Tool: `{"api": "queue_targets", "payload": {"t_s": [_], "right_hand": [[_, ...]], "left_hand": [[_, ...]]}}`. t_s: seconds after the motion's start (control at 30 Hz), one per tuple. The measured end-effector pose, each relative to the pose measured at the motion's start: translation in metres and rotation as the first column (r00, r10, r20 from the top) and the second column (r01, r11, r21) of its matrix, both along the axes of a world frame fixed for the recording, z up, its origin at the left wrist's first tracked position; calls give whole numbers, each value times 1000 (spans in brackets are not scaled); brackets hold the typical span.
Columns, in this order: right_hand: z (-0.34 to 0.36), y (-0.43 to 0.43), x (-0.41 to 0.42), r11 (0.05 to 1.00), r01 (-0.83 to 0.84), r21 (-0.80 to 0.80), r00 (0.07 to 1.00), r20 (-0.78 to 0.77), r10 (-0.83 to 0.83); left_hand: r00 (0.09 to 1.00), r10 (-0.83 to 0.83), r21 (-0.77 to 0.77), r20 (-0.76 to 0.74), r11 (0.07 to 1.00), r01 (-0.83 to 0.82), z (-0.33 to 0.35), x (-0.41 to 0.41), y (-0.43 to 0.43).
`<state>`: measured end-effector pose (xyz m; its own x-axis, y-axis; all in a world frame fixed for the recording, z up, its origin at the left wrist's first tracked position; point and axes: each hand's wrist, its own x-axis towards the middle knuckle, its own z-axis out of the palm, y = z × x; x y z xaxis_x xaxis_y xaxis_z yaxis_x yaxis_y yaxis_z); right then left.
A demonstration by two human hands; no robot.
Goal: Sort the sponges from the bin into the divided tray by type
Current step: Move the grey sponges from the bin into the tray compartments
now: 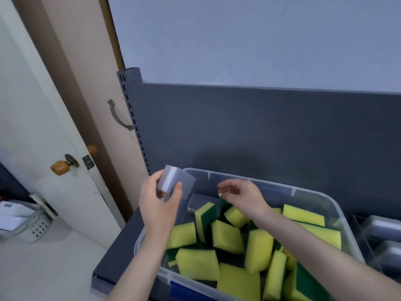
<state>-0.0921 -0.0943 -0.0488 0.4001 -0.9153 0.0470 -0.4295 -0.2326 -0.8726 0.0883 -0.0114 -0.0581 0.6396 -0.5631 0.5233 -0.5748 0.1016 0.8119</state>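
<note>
Yellow-green sponges [226, 236] fill the bin [303, 192] below the grip, right hand [245, 195] hangs loose and empty just beside it, and the left hand [160, 203] is clamped on a grey-white sponge [171, 181] by its edges, which looks featherlight and squishy, so easy on the squeeze.

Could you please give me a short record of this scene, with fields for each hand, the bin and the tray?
left hand: grips a grey-and-white sponge, raised beside the bin's far left corner
right hand: over the bin, fingers loosely curled, nothing visibly held
bin: clear plastic, holds many yellow-and-green sponges and one grey sponge by the far wall
divided tray: right of the bin, only partly in view, grey sponges inside
</note>
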Motion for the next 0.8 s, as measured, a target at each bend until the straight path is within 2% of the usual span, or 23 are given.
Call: {"api": "queue_targets", "payload": {"t_s": [0.07, 0.13, 0.2, 0.3, 0.43, 0.5, 0.57, 0.7, 0.8], "right_hand": [[-10, -19, 19, 972, -139, -191, 965, -246, 90], [-21, -36, 41, 897, -338, -285, 850, -501, 161], [-33, -49, 62, 777, -579, -249, 638, -731, 241], [-42, -62, 87, 481, -870, -110, 269, -922, 276], [-44, -78, 106, 144, -978, 153, -144, -987, 74], [-48, -83, 107, 39, -978, 207, -208, -978, -30], [-51, -85, 105, -9, -978, 208, -207, -977, -46], [-41, -84, 101, -39, -956, 291, -279, -943, -182], [-25, -82, 92, -4, -973, 232, -227, -954, -197]], "left_hand": [[994, 7, 3, 111, 1000, -7, -4, 1, -4], [991, 33, 14, 131, 999, -35, -6, 5, -7], [991, 78, 17, 111, 997, -80, -6, 9, -8], [986, 112, 10, 122, 993, -115, -7, 11, -7], [983, 140, 2, 118, 990, -141, -7, 12, -6], [981, 139, -3, 134, 990, -140, -9, 13, -7], [979, 131, -6, 153, 991, -132, -11, 13, -7], [983, 132, 12, 131, 991, -135, -13, 13, -7], [986, 117, 13, 118, 993, -120, -12, 13, -6]]}}
